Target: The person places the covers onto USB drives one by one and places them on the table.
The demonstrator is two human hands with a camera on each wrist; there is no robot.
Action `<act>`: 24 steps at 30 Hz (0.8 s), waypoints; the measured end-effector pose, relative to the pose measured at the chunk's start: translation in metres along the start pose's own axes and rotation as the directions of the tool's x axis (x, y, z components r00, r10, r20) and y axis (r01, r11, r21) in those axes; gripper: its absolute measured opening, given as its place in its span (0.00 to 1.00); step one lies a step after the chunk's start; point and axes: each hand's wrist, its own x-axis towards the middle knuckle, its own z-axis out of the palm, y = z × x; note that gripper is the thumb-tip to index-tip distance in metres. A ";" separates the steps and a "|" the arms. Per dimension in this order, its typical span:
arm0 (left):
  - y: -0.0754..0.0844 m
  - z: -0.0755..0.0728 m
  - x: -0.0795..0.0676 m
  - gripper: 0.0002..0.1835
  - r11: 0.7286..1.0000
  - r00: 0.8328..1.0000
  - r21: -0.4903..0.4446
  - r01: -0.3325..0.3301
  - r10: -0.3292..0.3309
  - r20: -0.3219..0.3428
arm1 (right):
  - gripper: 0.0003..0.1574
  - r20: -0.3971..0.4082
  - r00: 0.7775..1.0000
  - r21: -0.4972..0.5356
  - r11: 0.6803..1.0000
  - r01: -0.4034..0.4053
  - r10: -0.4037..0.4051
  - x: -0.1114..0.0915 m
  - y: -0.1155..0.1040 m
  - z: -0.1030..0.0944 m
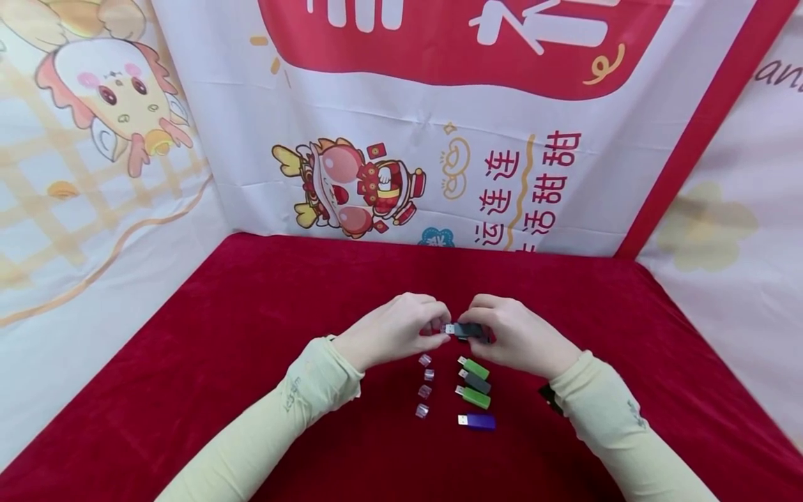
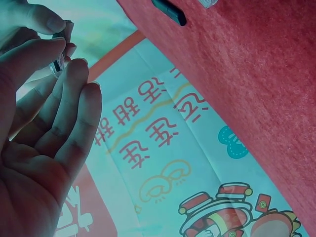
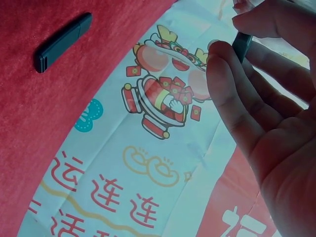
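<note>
Beyond the green sticks (image 1: 475,398) on the red-covered bench (image 1: 219,376), the right hand (image 1: 517,336) pinches a dark USB stick (image 1: 468,330), its plug (image 1: 451,329) pointing left; the left hand (image 1: 398,326) pinches a clear cap (image 1: 444,328) at or just beside the plug's tip. Best, probably, to keep both in one straight line, each held firmly, without twisting.
</note>
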 end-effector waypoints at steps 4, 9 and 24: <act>0.000 0.001 0.001 0.07 1.000 1.000 -0.001 0.002 -0.002 0.003 | 0.16 0.004 1.000 0.006 1.000 -0.002 0.002 -0.001 0.001 -0.001; 0.001 0.001 0.002 0.07 1.000 1.000 0.005 0.010 -0.010 0.009 | 0.17 0.003 1.000 0.009 1.000 -0.001 0.001 -0.001 0.002 -0.001; 0.000 0.002 0.003 0.06 1.000 1.000 0.010 0.018 -0.018 0.000 | 0.18 -0.025 1.000 0.015 1.000 0.010 -0.009 0.000 0.005 -0.001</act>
